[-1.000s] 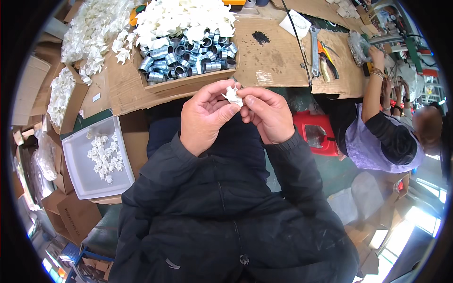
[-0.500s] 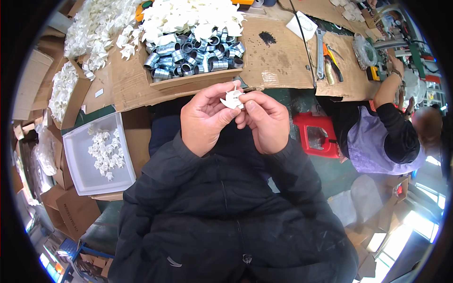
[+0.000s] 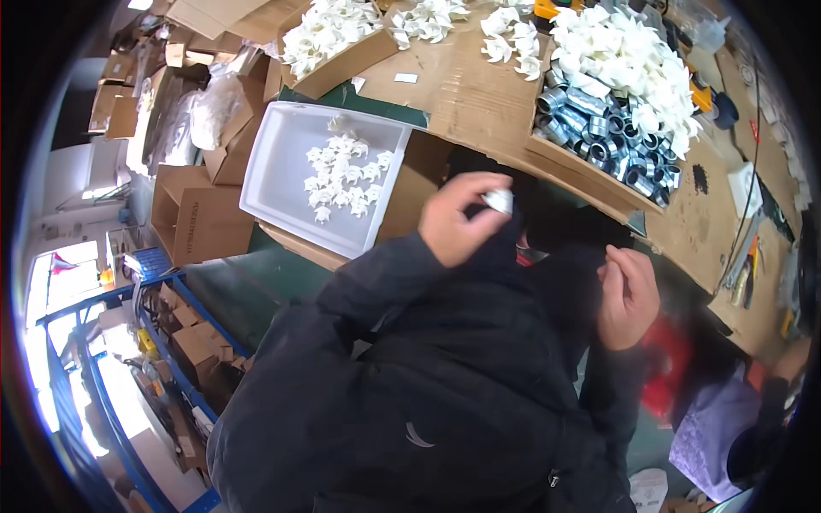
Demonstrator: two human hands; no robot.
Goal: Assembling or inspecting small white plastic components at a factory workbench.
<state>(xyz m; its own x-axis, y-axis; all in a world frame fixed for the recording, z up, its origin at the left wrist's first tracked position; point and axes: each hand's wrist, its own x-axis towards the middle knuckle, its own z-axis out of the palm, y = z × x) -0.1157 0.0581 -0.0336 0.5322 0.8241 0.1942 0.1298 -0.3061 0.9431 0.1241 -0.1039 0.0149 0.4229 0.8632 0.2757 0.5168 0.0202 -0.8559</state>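
My left hand pinches a small white plastic part between thumb and fingertips, in front of the table edge. Much of that part is covered by the fingers. Off to the right, my right hand is raised with its fingers curled together, and nothing shows in them. A translucent white bin stands left of my left hand, with several white petal-shaped parts lying on its bottom. At the far right of the table, an open carton holds a heap of white parts over silvery metal rings.
Another carton of white parts sits at the table's back left, with loose ones beside it. Small black pieces and pliers lie on the right. A person in a purple apron is at the lower right. A blue rack stands left.
My hands have parted: the left has moved leftward with the white part, toward the bin, and the right has let go of it. The whole view has turned left.
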